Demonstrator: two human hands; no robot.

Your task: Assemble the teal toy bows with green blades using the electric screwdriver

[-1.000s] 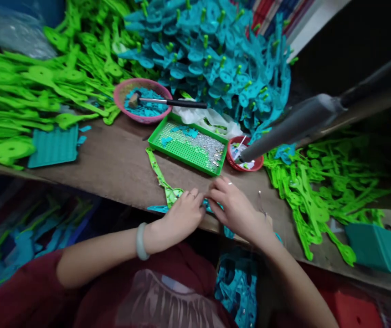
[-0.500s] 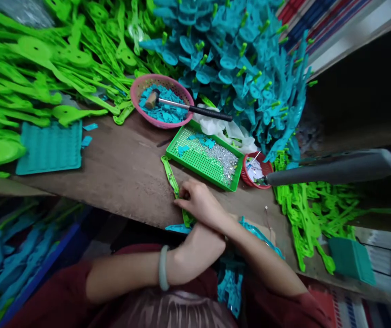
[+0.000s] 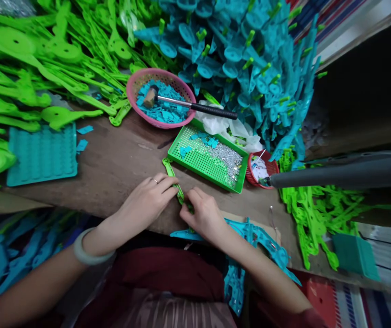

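A narrow bright green plastic part (image 3: 170,169) lies on the wooden bench, its far end pointing toward the green tray. My left hand (image 3: 146,202), with a ring and a pale bangle, has its fingers closed over the middle of this part. At the near end my right hand (image 3: 204,213) pinches it between thumb and curled fingers, which partly hide it. Beneath and beside my right forearm rests a long blue plastic part (image 3: 272,248) at the bench edge. Just beyond my hands sits the perforated green tray (image 3: 200,172) with small silvery pieces and blue scraps.
A pink basket (image 3: 132,102) of blue pieces carries a hammer (image 3: 214,111) across its rim. A red basket (image 3: 249,172) stands right of the tray. Heaps of green parts (image 3: 14,45) and blue parts (image 3: 233,54) line the back. A grey bar (image 3: 346,175) juts in from the right.
My left hand has come out from under my right wrist and moved left and forward onto the green part. My right hand has shifted slightly right and nearer to me.
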